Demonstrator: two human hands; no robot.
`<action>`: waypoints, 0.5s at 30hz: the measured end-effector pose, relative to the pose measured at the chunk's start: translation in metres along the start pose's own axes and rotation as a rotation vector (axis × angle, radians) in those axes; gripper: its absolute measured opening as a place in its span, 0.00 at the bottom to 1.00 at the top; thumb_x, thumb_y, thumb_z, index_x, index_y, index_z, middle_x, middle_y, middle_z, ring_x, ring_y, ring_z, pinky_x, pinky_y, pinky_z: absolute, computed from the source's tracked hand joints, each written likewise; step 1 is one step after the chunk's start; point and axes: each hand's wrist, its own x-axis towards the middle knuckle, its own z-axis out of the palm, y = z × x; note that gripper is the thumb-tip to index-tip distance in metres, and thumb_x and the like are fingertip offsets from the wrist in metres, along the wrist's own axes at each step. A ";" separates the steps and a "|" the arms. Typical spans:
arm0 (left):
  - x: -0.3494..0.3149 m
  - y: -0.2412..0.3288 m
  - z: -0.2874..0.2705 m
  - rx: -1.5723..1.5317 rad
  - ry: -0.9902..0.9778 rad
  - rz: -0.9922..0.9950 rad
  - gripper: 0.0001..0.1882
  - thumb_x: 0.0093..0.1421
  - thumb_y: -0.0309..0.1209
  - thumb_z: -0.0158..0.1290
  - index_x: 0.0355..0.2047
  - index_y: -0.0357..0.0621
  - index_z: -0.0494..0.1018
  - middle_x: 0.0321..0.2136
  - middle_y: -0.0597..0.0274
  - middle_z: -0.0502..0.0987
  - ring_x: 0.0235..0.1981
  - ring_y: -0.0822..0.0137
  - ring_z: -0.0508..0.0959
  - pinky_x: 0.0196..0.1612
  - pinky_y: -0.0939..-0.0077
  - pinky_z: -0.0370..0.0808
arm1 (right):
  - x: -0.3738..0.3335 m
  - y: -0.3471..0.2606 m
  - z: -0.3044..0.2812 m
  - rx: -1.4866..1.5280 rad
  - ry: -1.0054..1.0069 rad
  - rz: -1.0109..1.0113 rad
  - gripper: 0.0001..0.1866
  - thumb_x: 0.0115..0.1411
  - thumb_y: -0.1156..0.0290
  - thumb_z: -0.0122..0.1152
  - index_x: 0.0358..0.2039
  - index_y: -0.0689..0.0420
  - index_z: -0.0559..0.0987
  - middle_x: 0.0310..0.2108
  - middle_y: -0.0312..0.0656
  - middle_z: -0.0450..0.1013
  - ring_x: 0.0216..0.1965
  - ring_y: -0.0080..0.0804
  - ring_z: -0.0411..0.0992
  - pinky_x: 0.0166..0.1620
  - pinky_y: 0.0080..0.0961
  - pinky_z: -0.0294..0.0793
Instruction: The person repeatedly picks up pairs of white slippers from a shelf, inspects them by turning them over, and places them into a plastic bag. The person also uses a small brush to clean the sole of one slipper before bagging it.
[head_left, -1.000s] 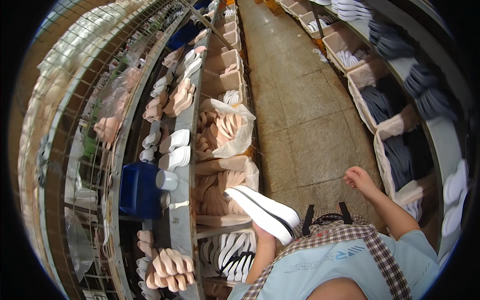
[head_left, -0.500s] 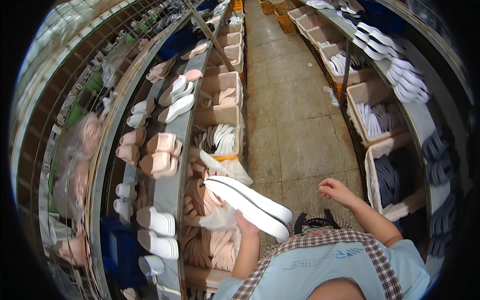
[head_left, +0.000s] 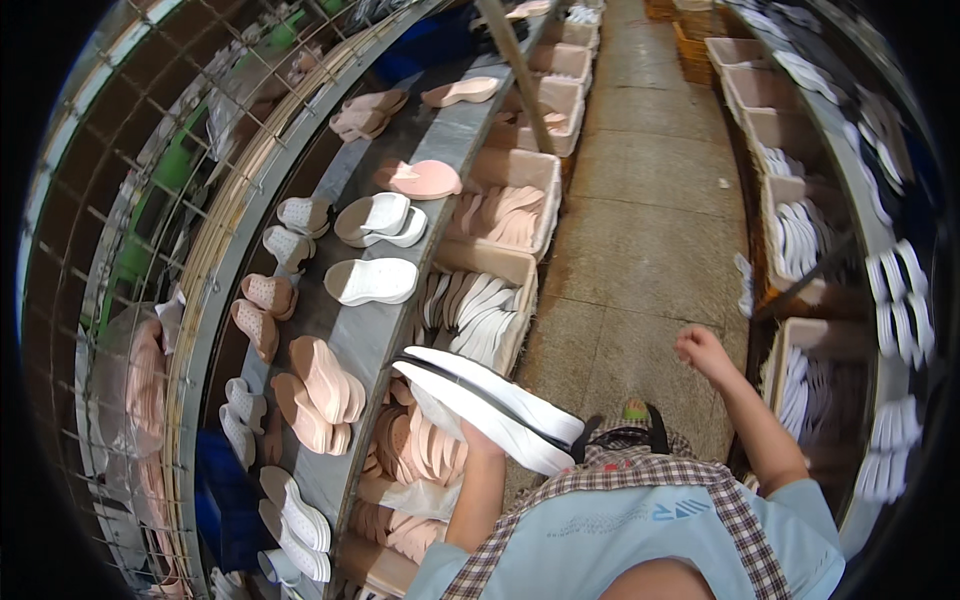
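My left hand (head_left: pixel 483 447) is closed around a pair of white shoe soles (head_left: pixel 478 405) in front of my body. The soles lie one against the other, with a dark line between them, and stretch toward the shelf on the left. Most of the fingers are hidden beneath them. My right hand (head_left: pixel 702 352) is held out over the aisle with its fingers curled in, and nothing shows in it. Nearest the soles are a crate of white and dark soles (head_left: pixel 486 302) and a heap of pink soles (head_left: pixel 425 440), below the grey shelf (head_left: pixel 375 345).
On the left shelf stand pink soles (head_left: pixel 318 385), white soles (head_left: pixel 372 281) and a white mug (head_left: pixel 278 567). A slanting post (head_left: pixel 520 80) rises beside it. Along the tiled aisle (head_left: pixel 640 240), crates (head_left: pixel 800 330) line the right side under another shelf with white soles (head_left: pixel 898 300).
I have moved forward along the aisle, so shelves and crates have shifted toward me. The pair of soles is still in my left hand. My right hand stays curled over the aisle.
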 end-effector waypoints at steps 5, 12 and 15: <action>0.070 0.011 0.012 -0.141 -0.141 0.185 0.22 0.59 0.49 0.45 0.37 0.40 0.72 0.31 0.53 0.74 0.36 0.53 0.76 0.51 0.49 0.68 | 0.177 -0.116 0.054 -0.314 -0.205 -0.297 0.14 0.55 0.68 0.56 0.39 0.63 0.73 0.29 0.39 0.71 0.32 0.25 0.69 0.37 0.23 0.69; 0.147 0.034 0.009 -0.050 0.103 0.368 0.18 0.61 0.45 0.43 0.37 0.42 0.69 0.30 0.61 0.71 0.36 0.59 0.71 0.48 0.54 0.68 | 0.335 -0.229 0.201 -0.315 -0.279 -0.651 0.22 0.51 0.67 0.58 0.45 0.66 0.71 0.38 0.52 0.72 0.40 0.40 0.72 0.44 0.32 0.71; 0.174 0.044 0.018 -0.134 0.161 0.436 0.17 0.61 0.45 0.43 0.40 0.46 0.70 0.28 0.63 0.69 0.34 0.60 0.71 0.47 0.54 0.66 | 0.385 -0.290 0.254 -0.598 -0.252 -0.912 0.26 0.48 0.62 0.60 0.45 0.66 0.71 0.40 0.58 0.71 0.43 0.49 0.71 0.47 0.37 0.70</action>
